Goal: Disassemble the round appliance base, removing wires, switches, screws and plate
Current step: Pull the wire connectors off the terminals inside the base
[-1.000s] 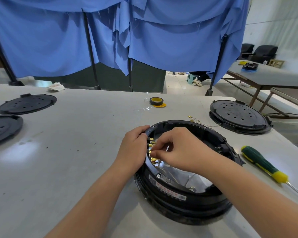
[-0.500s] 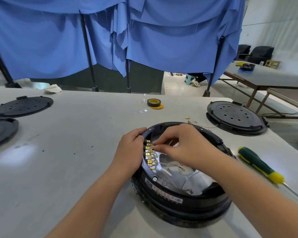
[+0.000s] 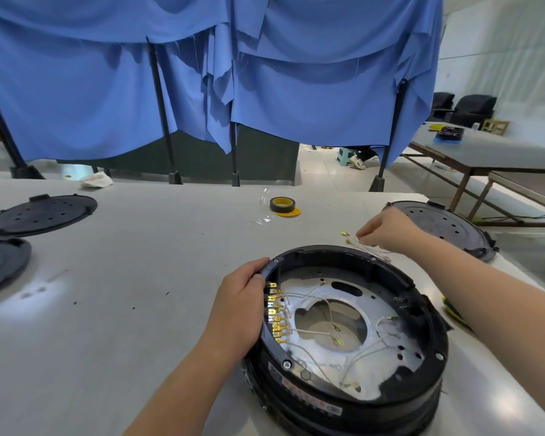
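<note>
The round black appliance base (image 3: 309,393) lies open side up on the grey table. Inside it sits a silver metal plate (image 3: 387,344) with a round hole, crossed by thin white wires (image 3: 312,332). A row of gold terminals (image 3: 276,313) lines the inner left wall. My left hand (image 3: 238,309) grips the base's left rim beside those terminals. My right hand (image 3: 387,231) reaches over the table behind the base, its fingertips pinching a thin wire at a small pile of loose wires (image 3: 351,240) with gold ends.
A green and yellow screwdriver (image 3: 452,309) peeks out behind my right forearm. A black perforated lid (image 3: 447,225) lies at the far right, two more (image 3: 41,214) (image 3: 0,262) at the left. A tape roll (image 3: 282,204) sits mid-table. Blue curtains hang behind.
My right hand has left the terminals inside the base and moved back and right to the loose wire pile with a wire. My left hand has stayed on the rim.
</note>
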A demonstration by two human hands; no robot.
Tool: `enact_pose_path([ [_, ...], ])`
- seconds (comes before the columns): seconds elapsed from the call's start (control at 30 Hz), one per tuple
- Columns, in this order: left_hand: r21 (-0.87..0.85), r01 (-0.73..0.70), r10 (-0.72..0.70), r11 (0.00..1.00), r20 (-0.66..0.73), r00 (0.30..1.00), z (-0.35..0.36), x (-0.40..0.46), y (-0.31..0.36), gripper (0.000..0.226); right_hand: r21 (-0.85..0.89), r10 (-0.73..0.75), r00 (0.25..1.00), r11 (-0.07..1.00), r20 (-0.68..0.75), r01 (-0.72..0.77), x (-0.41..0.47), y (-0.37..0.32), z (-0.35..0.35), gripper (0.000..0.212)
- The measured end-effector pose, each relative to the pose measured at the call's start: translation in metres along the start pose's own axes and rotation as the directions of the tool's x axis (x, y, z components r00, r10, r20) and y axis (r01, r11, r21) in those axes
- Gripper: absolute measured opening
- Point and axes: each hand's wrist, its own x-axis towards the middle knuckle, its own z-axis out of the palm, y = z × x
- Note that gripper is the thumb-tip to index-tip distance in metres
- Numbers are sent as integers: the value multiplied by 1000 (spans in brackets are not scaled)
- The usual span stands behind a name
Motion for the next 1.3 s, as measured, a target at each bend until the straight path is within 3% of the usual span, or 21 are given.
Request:
enact_pose_path([
  [0.4, 4, -6, 6, 1000, -13, 1000, -1, 0, 0, 36, -135, -13, 999, 991, -33, 8, 27, -4, 15, 14],
  [0.63, 5, -2, 2, 1000, 2, 1000, -1, 1, 0, 36, -107, -192, 981, 976, -15, 189, -4, -42, 13, 17],
  [0.77, 3, 2, -2, 1000, -1, 1000, -1, 1, 1, 35, -117, -354, 935, 930, -18, 349, -54, -74, 12, 16],
  [0.97, 2, -26, 26, 1000, 24, 999, -1, 0, 2, 38, 13, -524, 831, 847, 186, 531, -148, -97, 28, 8],
  [1.3, 14, -23, 23, 1000, 7, 1000, 0, -2, 5, 35, 97, -521, 804, 851, 288, 517, -166, -82, 46, 2],
])
